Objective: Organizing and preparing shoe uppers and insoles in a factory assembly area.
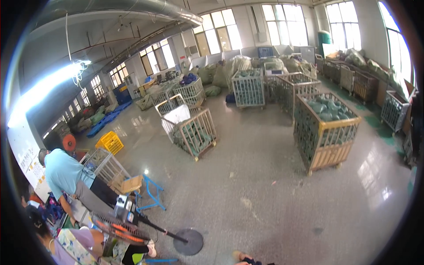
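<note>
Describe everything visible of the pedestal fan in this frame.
The fan is at the lower left of the head view. Its round, dark wire guard is seen at a steep slant, with orange showing through it. A boxy pale-and-black part shows by the head. A thin dark pole slants across the view to a dark round base flat on the grey floor. Whether it is running, or touches the people it overlaps, cannot be told.
</note>
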